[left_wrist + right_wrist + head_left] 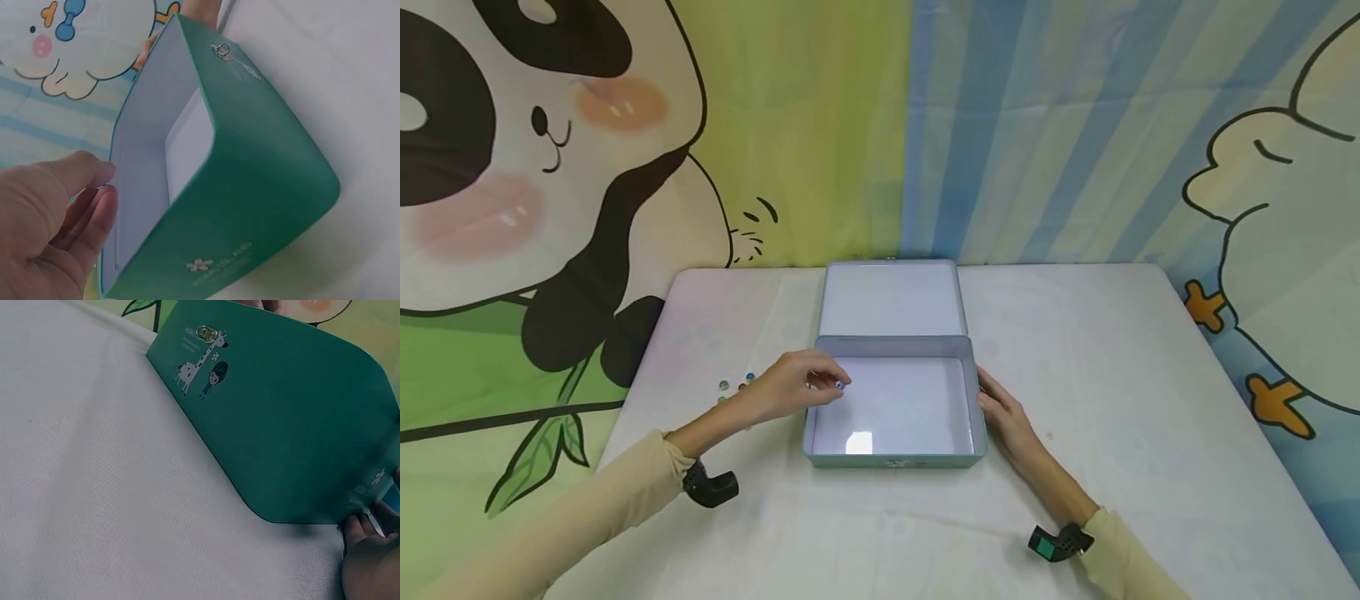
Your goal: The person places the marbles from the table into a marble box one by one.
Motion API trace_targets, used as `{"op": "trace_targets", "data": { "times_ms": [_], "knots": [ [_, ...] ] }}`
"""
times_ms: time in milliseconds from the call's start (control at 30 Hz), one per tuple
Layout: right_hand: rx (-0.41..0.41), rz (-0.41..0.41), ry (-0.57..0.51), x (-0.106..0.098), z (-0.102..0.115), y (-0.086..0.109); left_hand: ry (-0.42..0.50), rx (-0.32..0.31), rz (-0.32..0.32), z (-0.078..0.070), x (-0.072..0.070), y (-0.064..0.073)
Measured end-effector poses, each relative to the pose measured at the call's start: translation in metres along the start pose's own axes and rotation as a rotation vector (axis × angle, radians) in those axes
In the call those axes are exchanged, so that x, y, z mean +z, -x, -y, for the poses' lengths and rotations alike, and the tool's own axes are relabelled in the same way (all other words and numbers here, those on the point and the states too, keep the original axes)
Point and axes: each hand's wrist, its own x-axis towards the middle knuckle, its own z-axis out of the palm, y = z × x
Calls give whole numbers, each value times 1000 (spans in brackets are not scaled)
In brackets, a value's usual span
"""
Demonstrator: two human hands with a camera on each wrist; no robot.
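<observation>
Evidently, a small blue marble (840, 385) is pinched between the thumb and fingertips of the left hand (790, 385), which is held over the left part of an open green box (850, 461). The box's pale interior is seen below and to the right of that hand, and its lid (891, 297) is laid back beyond both hands. The outer right wall of the box is touched by the right hand (1011, 421), whose fingers are loosely extended against it. A few loose marbles (724, 385) are scattered on the white tablecloth (1120, 417), near the left wrist. On the box's front wall, nearer the person than either hand, a printed giraffe (200, 365) is shown in the right wrist view. Past the left hand, a panda (617, 158) is pictured on the backdrop; past the right, a white figure with orange feet (1292, 275) is depicted
</observation>
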Motion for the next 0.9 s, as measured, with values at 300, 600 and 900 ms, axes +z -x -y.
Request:
{"op": "trace_targets", "data": {
  "times_ms": [300,600,900],
  "knots": [
    [5,-4,7,-1,0,0,2,79,128,-12,21,-45],
    [-2,12,-31,0,2,-1,77,-6,308,-31,55,-111],
    [-10,24,-22,0,2,-1,23,-3,340,-24,111,-152]
  ]
}}
